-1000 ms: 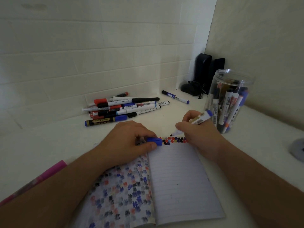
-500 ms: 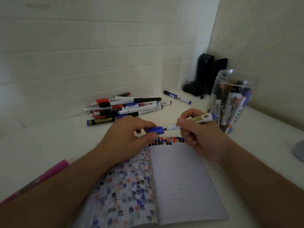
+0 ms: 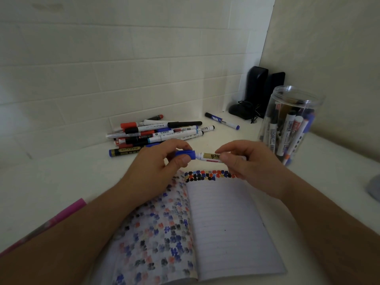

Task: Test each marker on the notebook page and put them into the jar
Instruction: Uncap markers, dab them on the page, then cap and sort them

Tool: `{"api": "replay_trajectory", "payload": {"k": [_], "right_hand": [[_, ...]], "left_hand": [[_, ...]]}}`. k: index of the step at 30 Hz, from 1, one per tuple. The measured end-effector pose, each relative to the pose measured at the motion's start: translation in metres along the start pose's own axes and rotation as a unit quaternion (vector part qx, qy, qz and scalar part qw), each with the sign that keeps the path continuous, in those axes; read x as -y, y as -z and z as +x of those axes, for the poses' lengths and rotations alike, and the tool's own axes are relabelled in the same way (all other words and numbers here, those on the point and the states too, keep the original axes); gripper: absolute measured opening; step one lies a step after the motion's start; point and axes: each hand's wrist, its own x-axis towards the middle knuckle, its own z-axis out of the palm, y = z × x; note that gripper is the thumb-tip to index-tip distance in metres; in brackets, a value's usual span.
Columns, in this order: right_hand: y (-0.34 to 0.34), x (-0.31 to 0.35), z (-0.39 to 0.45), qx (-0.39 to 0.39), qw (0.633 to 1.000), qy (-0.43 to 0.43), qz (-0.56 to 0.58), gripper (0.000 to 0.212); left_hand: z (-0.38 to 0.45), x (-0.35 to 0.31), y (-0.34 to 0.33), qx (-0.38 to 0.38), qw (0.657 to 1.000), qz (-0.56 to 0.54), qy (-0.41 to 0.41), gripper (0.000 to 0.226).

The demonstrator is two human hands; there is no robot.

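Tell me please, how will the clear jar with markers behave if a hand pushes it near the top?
The jar is tall and narrow, so a push near its rim could probably tip it. It looks like thin clear plastic, likely light, but the markers inside add some weight low down. Its smooth wall may slide on the white table.

two bare forearms, left hand (image 3: 156,171), right hand (image 3: 246,161), no sleeves

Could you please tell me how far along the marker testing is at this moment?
Several markers already stand in the jar. The left hand holds the blue cap on the marker gripped by the right hand. A pile of markers is still outside the jar.
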Motion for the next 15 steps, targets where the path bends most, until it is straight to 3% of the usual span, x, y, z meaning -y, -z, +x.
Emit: {"api": "replay_trajectory", "payload": {"k": [2,7,15], "right_hand": [[0.001,0.000,-0.001,0.008,0.995,0.039,-0.093,0.026],[-0.002,0.005,0.001,-0.008,0.973,0.103,-0.205,0.024],[-0.015,-0.001,0.006,-0.019,0.946,0.201,-0.252,0.033]], "left_hand": [[0.000,-0.001,0.000,0.014,1.000,-0.009,0.002,0.021],[-0.002,-0.004,-0.002,0.057,0.998,-0.005,-0.007,0.013],[-0.008,-0.019,-0.004,0.071,0.997,-0.028,-0.022,0.010]]}}
